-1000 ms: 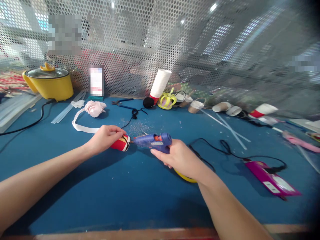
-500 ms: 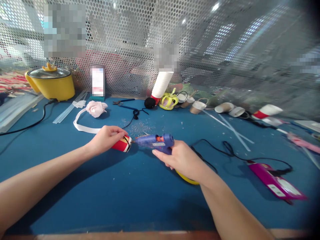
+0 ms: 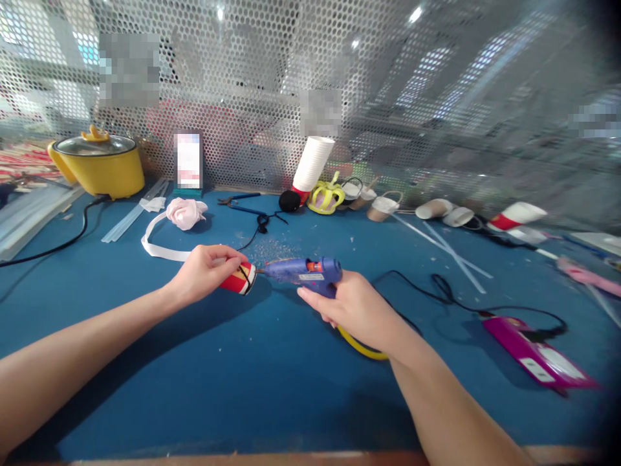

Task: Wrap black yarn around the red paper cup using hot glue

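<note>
On the blue-covered bench (image 3: 272,388), near its middle, the left hand (image 3: 206,273) is closed over a small red-and-white paper cup (image 3: 239,280) lying on its side, fingers wrapped across the top and the cup's end facing right. Just beside it, the right hand (image 3: 356,309) grips the handle of a blue hot-glue gun (image 3: 303,270), whose nozzle points left and meets the cup's end. A yellow curved piece (image 3: 361,346) shows under the right wrist. Behind the left hand lie a white ribbon loop (image 3: 152,243) and a pale pink fabric flower (image 3: 185,211). Farther back stand a yellow lidded pot (image 3: 99,167) and a leaning stack of white paper cups (image 3: 313,163) against the perforated metal screen (image 3: 272,84). To the right, well apart, a magenta flat box (image 3: 531,353) lies beside a black cord (image 3: 451,291).
</note>
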`<action>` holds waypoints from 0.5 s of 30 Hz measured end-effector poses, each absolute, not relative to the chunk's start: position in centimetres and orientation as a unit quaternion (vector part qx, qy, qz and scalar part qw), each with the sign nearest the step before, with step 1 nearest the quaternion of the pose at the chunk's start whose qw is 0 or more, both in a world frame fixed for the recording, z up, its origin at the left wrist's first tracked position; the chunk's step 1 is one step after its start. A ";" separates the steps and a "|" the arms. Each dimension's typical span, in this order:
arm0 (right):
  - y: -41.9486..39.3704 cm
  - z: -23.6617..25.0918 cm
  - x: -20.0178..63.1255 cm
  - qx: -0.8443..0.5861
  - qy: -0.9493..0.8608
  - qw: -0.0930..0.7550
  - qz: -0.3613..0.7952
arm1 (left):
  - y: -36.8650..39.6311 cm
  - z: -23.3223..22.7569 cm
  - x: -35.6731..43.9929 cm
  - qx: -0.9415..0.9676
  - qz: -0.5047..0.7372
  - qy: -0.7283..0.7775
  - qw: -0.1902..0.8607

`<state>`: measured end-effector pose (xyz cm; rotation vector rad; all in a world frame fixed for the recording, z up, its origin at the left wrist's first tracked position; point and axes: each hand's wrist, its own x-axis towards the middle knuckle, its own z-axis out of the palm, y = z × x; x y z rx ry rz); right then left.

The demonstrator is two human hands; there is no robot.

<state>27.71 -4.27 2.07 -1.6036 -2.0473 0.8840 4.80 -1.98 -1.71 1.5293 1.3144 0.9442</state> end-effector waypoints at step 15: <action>-4.5 2.1 27.5 -0.557 -0.752 0.177 0.304 | -1.5 -2.5 4.9 0.607 0.365 0.543 0.450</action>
